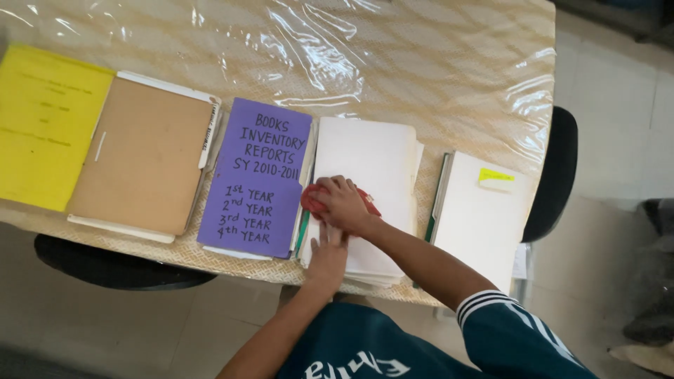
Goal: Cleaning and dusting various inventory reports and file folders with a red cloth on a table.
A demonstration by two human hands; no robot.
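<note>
Pressing a red cloth (316, 200) onto the white folder (365, 182), the right hand (344, 203) clenches it; the left hand (328, 256) lies flat, released, on the folder's near edge beside the purple folder (256, 175).

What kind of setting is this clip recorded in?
Probably a school office or records room. A table under clear plastic carries a row of folders: yellow folder, brown folder, a purple report cover. The right hand presses a red cloth on a white folder.
</note>
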